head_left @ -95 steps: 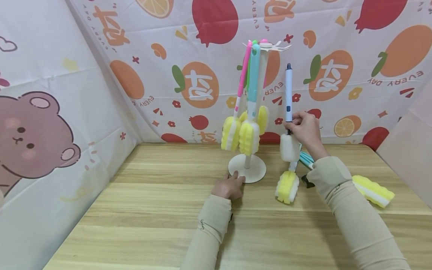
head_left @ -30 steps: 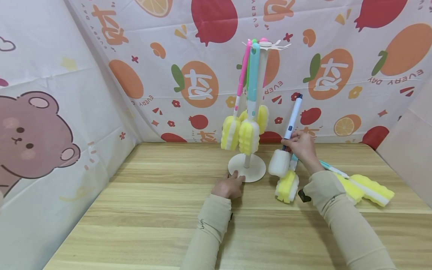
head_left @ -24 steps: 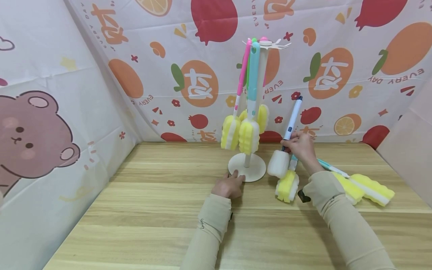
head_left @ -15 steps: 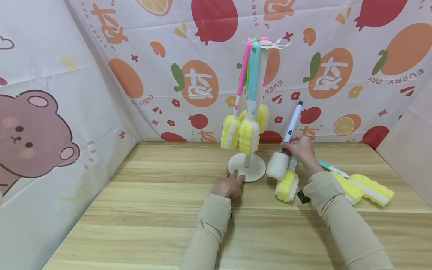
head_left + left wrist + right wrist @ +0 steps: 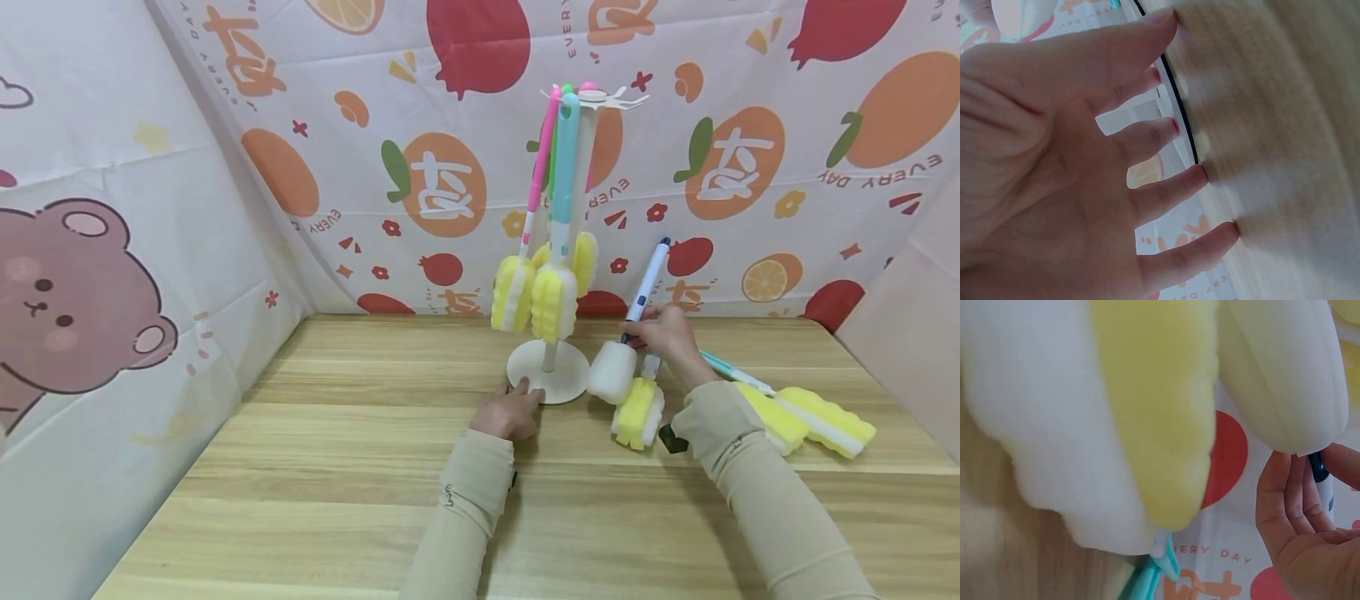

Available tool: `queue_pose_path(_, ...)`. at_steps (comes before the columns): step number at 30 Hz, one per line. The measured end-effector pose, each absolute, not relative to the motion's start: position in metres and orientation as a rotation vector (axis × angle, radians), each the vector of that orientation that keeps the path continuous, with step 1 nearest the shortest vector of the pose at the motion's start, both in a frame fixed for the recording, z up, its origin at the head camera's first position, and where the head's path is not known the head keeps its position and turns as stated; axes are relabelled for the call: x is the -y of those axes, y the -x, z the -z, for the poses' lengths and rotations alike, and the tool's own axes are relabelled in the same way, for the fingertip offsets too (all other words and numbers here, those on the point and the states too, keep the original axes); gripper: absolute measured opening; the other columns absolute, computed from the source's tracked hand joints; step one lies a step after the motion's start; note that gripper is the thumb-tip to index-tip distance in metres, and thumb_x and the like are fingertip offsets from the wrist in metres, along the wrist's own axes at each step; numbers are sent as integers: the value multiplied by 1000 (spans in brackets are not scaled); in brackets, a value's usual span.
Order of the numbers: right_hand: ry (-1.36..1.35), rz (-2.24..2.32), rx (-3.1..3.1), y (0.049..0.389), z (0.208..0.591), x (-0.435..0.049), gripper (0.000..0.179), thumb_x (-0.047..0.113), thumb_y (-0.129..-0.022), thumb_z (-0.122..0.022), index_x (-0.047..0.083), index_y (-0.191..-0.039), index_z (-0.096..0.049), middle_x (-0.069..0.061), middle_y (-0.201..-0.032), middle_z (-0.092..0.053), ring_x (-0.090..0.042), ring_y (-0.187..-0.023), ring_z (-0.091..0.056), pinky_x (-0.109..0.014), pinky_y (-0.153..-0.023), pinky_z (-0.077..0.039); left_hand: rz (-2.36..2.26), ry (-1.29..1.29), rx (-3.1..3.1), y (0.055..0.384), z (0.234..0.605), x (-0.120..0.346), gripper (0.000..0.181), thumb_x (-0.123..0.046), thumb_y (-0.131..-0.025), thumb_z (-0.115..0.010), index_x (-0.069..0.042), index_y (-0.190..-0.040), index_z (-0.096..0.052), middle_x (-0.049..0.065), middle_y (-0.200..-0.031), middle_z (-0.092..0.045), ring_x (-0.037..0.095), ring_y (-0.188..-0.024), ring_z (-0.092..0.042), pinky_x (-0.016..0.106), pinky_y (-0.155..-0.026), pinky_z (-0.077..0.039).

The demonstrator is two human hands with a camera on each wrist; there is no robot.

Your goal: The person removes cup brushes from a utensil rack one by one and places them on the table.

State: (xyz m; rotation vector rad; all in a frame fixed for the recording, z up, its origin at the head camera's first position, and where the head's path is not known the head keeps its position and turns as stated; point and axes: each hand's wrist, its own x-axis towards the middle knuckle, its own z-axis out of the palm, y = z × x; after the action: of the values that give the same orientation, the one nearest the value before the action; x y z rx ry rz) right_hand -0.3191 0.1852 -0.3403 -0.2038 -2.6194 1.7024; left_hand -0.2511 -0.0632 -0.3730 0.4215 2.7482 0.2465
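My right hand [image 5: 669, 335] pinches a sponge cup brush [image 5: 611, 372] near the neck. Its white head tilts down to the left, just above the table, and its pale handle with a dark tip leans up to the right. In the right wrist view, thumb and fingers [image 5: 1294, 494] meet just below the white head [image 5: 1285, 375]. My left hand [image 5: 510, 414] has its fingertips on the front of the round white base [image 5: 573, 367] of a hanging stand; in the left wrist view that hand [image 5: 1066, 162] is spread with fingertips on the base edge and table.
On the stand hang several yellow-and-white sponge brushes, among them a teal-handled brush [image 5: 565, 171] and a pink-handled brush [image 5: 540, 158]. Bare hooks [image 5: 626, 102] stick out at its right. A yellow-white brush [image 5: 637, 414] lies below my right hand; two more sponge heads [image 5: 825, 421] lie farther right.
The white-headed brush went from upright to tilted, and my right hand has lowered it, its head shifting left and down. My left hand has stayed at the base.
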Motion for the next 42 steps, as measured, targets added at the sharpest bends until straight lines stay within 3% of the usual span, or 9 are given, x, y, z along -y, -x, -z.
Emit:
queue_pose_path(7, 222, -1743, 2616, 320, 346, -187, 22, 9, -97, -68, -7, -106, -56, -23, -110, -61, -7, -62, -65, -25, -64, -59, -244, -429, -2754, 251, 374, 63, 54, -9, -96, -59, -20, -148, -51, 10, -162, -35, 40, -147, -29, 59, -109, -36)
queue_pose_path(14, 248, -1859, 2597, 319, 350, -187, 18, 7, -97, -67, -3, -100, -52, -4, -76, -67, -6, -59, -64, -25, -62, -59, -236, -438, -2762, 251, 374, 63, 53, -8, -95, -59, -20, -147, -51, 10, -161, -36, 40, -146, -31, 60, -108, -37)
queue_pose_path(18, 248, -1912, 2601, 318, 351, -187, 20, 6, -98, -66, -4, -105, -51, 1, -70, -66, -5, -59, -64, -27, -66, -60, -232, -447, -2772, 251, 374, 63, 52, -8, -95, -59, -19, -145, -53, 11, -160, -37, 41, -145, -32, 60, -107, -38)
queue_pose_path(24, 266, -1907, 2651, 318, 352, -186, 30, 7, -99, -65, -7, -116, -44, -5, -77, -67, -7, -61, -64, -32, -71, -61, -233, -448, -2777, 251, 373, 63, 51, -8, -94, -60, -19, -144, -54, 11, -159, -38, 41, -145, -33, 60, -106, -39)
queue_pose_path(35, 256, -1959, 2709, 319, 356, -184, 30, 6, -100, -62, -7, -119, -43, -7, -79, -68, -9, -62, -65, -27, -63, -59, -245, -433, -2766, 251, 372, 62, 54, -9, -95, -61, -19, -147, -52, 10, -161, -36, 40, -146, -31, 60, -109, -37)
queue_pose_path(42, 254, -1963, 2732, 317, 357, -183, 59, 5, -100, -61, -14, -144, -28, -11, -88, -68, -10, -64, -65, -27, -63, -59, -239, -416, -2757, 251, 371, 62, 54, -9, -96, -59, -20, -148, -51, 9, -161, -35, 39, -147, -30, 59, -110, -36)
